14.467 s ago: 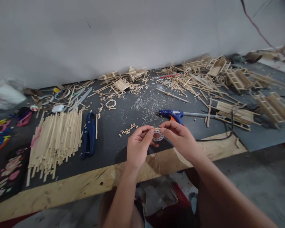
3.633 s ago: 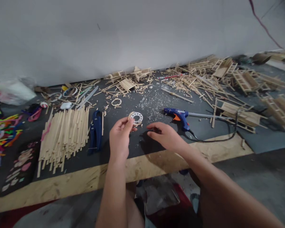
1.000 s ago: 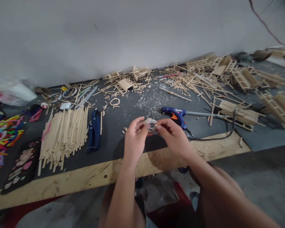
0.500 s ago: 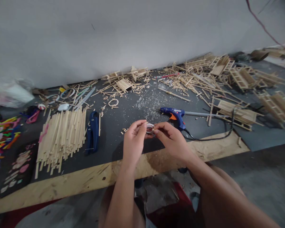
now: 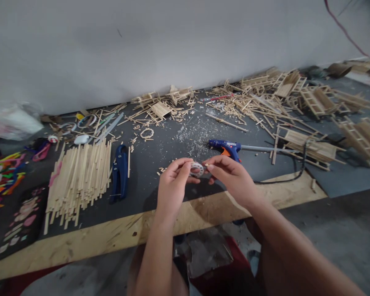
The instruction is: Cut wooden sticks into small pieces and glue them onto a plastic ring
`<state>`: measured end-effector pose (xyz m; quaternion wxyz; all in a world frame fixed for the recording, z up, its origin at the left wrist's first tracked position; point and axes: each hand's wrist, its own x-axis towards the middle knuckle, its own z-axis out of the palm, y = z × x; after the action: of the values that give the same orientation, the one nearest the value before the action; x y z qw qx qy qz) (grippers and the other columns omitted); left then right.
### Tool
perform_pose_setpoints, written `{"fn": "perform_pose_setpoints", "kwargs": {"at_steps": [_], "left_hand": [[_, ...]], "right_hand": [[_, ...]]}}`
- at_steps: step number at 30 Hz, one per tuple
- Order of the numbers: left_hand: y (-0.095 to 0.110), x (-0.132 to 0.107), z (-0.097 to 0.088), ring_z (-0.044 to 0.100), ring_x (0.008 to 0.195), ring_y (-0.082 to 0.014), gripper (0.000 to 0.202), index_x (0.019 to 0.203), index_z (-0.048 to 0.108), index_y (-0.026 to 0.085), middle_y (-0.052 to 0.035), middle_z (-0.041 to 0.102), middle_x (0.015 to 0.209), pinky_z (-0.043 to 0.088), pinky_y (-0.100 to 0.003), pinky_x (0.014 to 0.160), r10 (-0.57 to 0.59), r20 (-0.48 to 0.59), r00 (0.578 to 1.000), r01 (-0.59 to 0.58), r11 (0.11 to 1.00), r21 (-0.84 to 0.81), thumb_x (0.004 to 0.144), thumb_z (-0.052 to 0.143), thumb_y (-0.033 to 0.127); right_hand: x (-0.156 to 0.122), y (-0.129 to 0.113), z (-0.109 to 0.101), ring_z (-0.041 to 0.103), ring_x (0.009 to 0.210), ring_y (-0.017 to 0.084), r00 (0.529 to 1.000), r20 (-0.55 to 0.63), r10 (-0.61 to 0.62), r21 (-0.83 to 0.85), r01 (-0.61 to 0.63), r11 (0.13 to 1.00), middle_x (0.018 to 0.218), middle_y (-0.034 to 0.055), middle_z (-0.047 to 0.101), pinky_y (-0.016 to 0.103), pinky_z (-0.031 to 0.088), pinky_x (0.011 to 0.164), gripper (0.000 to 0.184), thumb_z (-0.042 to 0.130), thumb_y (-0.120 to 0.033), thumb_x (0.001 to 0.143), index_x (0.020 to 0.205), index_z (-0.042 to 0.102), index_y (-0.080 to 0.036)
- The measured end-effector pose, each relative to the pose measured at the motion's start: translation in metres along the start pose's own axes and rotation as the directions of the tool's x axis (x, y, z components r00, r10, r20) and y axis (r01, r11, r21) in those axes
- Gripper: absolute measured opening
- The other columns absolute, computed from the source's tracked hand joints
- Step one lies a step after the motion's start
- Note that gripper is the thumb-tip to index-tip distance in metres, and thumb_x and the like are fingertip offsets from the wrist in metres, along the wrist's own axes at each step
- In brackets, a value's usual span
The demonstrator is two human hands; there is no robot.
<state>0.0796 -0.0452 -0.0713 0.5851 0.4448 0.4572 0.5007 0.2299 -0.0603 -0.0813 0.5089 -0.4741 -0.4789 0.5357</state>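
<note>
My left hand (image 5: 172, 185) pinches a small pale ring with holes around it (image 5: 197, 169), held just above the dark work mat (image 5: 148, 172). My right hand (image 5: 231, 176) is closed in a pinch at the ring's right edge, holding a tiny wooden stick piece (image 5: 206, 165) against it. Both hands hover near the front of the bench. A blue and orange glue gun (image 5: 226, 147) lies on the mat just behind my right hand.
A bundle of wooden sticks (image 5: 80, 176) and blue cutters (image 5: 119, 170) lie left of my hands. Small cut stick bits (image 5: 163, 169) sit by my left hand. Stick ladders and frames (image 5: 308, 123) crowd the right. Colourful pipe cleaners (image 5: 3, 176) lie far left. The plywood edge (image 5: 117, 234) runs along the front.
The ring has tilted up so its face shows again between my fingers. My right hand shifted slightly right, still pinching at the ring's edge.
</note>
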Motion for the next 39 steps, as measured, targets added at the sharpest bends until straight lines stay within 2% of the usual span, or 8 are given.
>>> {"fn": "perform_pose_setpoints", "kwargs": {"at_steps": [4,9,14,18,25,39], "left_hand": [[0.003,-0.003,0.001,0.064,0.073,-0.0176,0.021,0.091,0.065,0.017,-0.0067,0.066,0.082,0.057,-0.028,0.056,-0.038,0.099,0.994,0.036,0.999,0.019,0.077,0.060,0.032],[0.003,-0.003,0.003,0.062,0.069,-0.0155,0.021,0.092,0.066,0.017,-0.0040,0.065,0.076,0.057,-0.028,0.055,-0.048,0.126,0.991,0.039,0.997,0.072,0.077,0.060,0.032],[0.002,-0.003,0.005,0.062,0.073,-0.0168,0.022,0.093,0.064,0.015,-0.0043,0.065,0.076,0.058,-0.028,0.056,-0.062,0.152,0.986,0.048,0.994,0.094,0.079,0.059,0.031],[0.001,-0.003,0.007,0.063,0.072,-0.0164,0.021,0.092,0.063,0.015,-0.0041,0.065,0.075,0.059,-0.028,0.055,-0.063,0.156,0.986,0.049,0.994,0.093,0.079,0.059,0.031],[-0.001,-0.002,0.008,0.061,0.066,-0.0133,0.020,0.090,0.064,0.015,-0.0020,0.064,0.073,0.058,-0.025,0.053,-0.064,0.142,0.988,0.050,0.993,0.103,0.078,0.060,0.031],[-0.002,-0.001,0.008,0.061,0.066,-0.0141,0.022,0.089,0.063,0.015,-0.0019,0.063,0.070,0.058,-0.025,0.051,-0.082,0.120,0.989,0.068,0.991,0.117,0.077,0.061,0.032]], "right_hand": [[0.003,-0.004,-0.009,0.049,0.059,0.009,0.999,-0.002,0.041,-0.046,-0.041,0.998,0.073,-0.0013,0.057,0.024,0.043,0.055,0.017,0.059,-0.035,0.078,0.083,0.062,-0.020],[0.004,-0.006,-0.013,0.050,0.063,0.011,0.995,0.074,0.059,-0.068,-0.054,0.996,0.076,0.0002,0.059,0.024,0.043,0.056,0.019,0.060,-0.036,0.076,0.084,0.064,-0.019],[0.008,-0.007,-0.017,0.050,0.060,0.010,0.999,0.032,0.034,-0.146,-0.029,0.989,0.074,-0.0007,0.061,0.023,0.042,0.055,0.019,0.061,-0.036,0.075,0.085,0.064,-0.020],[0.010,-0.008,-0.019,0.050,0.060,0.010,0.998,0.051,0.030,-0.234,-0.017,0.972,0.072,-0.0015,0.061,0.023,0.041,0.054,0.017,0.060,-0.035,0.076,0.084,0.065,-0.021],[0.013,-0.010,-0.024,0.049,0.060,0.010,0.990,0.134,0.040,-0.269,-0.002,0.963,0.068,-0.0018,0.061,0.024,0.039,0.056,0.014,0.060,-0.032,0.076,0.080,0.066,-0.021],[0.013,-0.011,-0.025,0.051,0.062,0.010,0.986,0.160,0.043,-0.224,-0.006,0.975,0.071,-0.0014,0.061,0.024,0.041,0.059,0.018,0.059,-0.035,0.077,0.082,0.065,-0.020]]}}
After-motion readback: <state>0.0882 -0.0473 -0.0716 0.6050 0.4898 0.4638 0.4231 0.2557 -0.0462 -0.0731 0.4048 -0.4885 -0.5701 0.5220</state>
